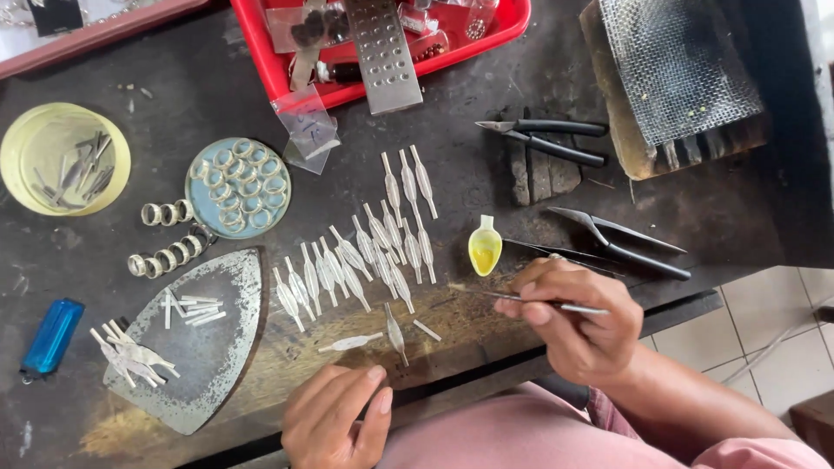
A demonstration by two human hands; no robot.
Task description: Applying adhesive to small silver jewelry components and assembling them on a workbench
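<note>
The dark, scuffed workbench (486, 187) carries everything; its worn wooden front edge runs just ahead of the person's pink-clad lap. At the far edge sits a red plastic tray (512, 22) with a perforated steel plate (382, 52) in it, and a scorched block topped with wire mesh (673, 69) fills the far right corner. Near the front left corner lies a flat iron-shaped metal slab (221, 365) bearing small silver strips. Toward the left edge stand a translucent yellow lid (17, 148) and a round blue dish of silver rings (239, 187). Rows of slim, leaf-shaped silver pieces (365, 260) spread across the middle, shiny and tapered at both ends. A small yellow spoon (485, 247) holds liquid just beside the right hand (569, 317), whose fingers are pinched shut on a thin metal pick (521, 299), its tip pointing left toward the pieces. The left hand (334, 417) rests at the front edge, fingers together, gripping nothing, close to one silver piece (395, 332). A light, steady pinch low on the pick would likely serve best here.
</note>
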